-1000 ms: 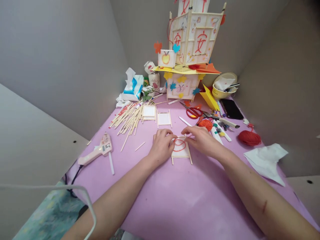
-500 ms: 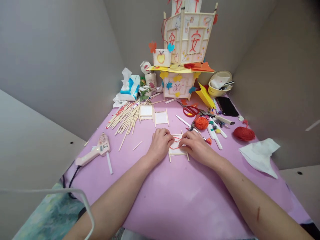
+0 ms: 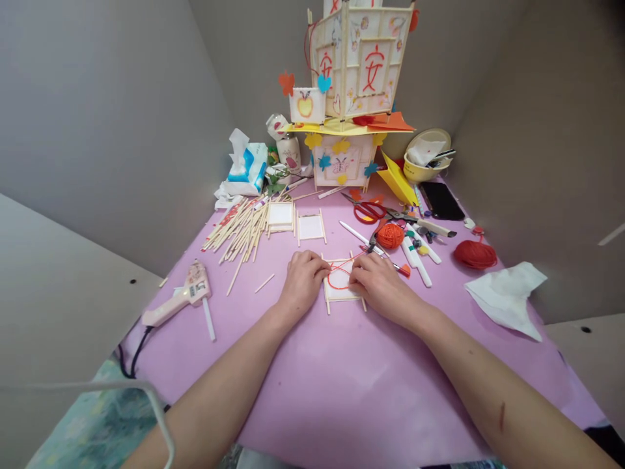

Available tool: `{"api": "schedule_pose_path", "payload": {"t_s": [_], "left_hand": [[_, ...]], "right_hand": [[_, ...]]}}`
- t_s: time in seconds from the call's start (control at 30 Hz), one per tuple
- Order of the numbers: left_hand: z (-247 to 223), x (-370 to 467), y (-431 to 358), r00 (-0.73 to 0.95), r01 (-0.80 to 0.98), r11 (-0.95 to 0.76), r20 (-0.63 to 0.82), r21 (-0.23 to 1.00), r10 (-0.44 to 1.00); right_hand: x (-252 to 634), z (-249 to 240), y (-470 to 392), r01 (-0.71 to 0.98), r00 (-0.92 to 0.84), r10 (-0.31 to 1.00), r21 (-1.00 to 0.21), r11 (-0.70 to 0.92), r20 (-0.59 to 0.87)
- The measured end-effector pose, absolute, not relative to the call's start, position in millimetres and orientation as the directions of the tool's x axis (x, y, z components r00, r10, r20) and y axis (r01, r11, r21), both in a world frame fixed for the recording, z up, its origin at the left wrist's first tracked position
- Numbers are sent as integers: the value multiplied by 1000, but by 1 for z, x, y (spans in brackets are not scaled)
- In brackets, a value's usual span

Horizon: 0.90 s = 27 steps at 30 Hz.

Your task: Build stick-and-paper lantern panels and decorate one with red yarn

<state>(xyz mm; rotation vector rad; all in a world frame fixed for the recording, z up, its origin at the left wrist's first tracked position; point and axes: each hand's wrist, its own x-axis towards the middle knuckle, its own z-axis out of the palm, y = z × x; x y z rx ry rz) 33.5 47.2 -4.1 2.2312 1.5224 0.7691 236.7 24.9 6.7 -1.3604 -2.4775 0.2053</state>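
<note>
A small stick frame with a white panel (image 3: 344, 293) lies flat on the purple table between my hands. Over its panel, a red yarn strand (image 3: 336, 285) forms a loop that crosses itself. My left hand (image 3: 305, 277) rests at the frame's left side, fingertips pinched on the strand's left part. At the right side my right hand (image 3: 375, 277) has its fingers curled closed on the loop's other side. From there the strand seems to run up toward the orange-red yarn ball (image 3: 390, 236). The fingertips of both hands are partly hidden.
Behind stands a decorated stick lantern tower (image 3: 371, 71). At left lie a glue gun (image 3: 178, 299) and a pile of wooden sticks (image 3: 241, 231). Red scissors (image 3: 368, 212), white pens (image 3: 415, 260), a dark red yarn ball (image 3: 475, 255) and a crumpled tissue (image 3: 508, 296) lie at right.
The yarn loop has become wider and rounder on the panel, its lower curve shifted left. Both hands stay by the frame. The whole view has shifted slightly.
</note>
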Motion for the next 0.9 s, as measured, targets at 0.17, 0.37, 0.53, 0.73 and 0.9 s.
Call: {"api": "schedule_pose_path", "payload": {"t_s": [0.17,0.37,0.53,0.73,0.9], "left_hand": [[-5,34,45,281,743,-409,307,530,909],[-4,40,41,214,776,-382,360,502,908],[-5,46,41,220,807,-364,336,465,916],[-8,45,43,255,779,-395,329,486,909],[-11,44,45,277,762,-411,322,501,905]], "right_hand": [[238,16,23,819,-419,879,-323,475,228],[231,12,29,886,-279,923,-298,354,266],[225,5,31,907,-247,927,-268,323,283],[225,3,32,910,-236,925,-266,318,297],[224,4,31,904,-235,924,-282,321,300]]}}
